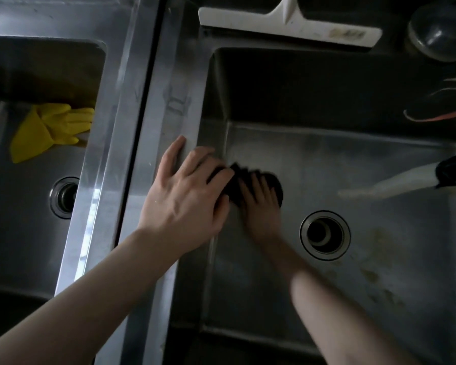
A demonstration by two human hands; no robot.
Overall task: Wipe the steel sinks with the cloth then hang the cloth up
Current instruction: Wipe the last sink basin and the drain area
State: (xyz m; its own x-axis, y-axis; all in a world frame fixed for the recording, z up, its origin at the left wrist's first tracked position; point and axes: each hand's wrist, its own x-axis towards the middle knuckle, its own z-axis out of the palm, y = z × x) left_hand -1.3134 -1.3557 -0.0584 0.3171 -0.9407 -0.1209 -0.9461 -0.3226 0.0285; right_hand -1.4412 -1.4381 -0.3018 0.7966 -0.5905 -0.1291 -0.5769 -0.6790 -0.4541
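1. The left sink (32,206) and right sink (353,159) are both plain silvery-grey steel, no pattern.
2. The cloth (273,184) is black or very dark, solid as far as I can tell.
3. The rubber glove (48,127) is bright yellow.
4. Yellowish-brown stains (379,272) blotch the right sink's floor.
5. The plastic piece (287,25) up top is white, and the dark fabric (442,106) at the right has orange-pink lines.

Left hand (187,191), right hand (261,209), 2 forearms (90,299) bare.
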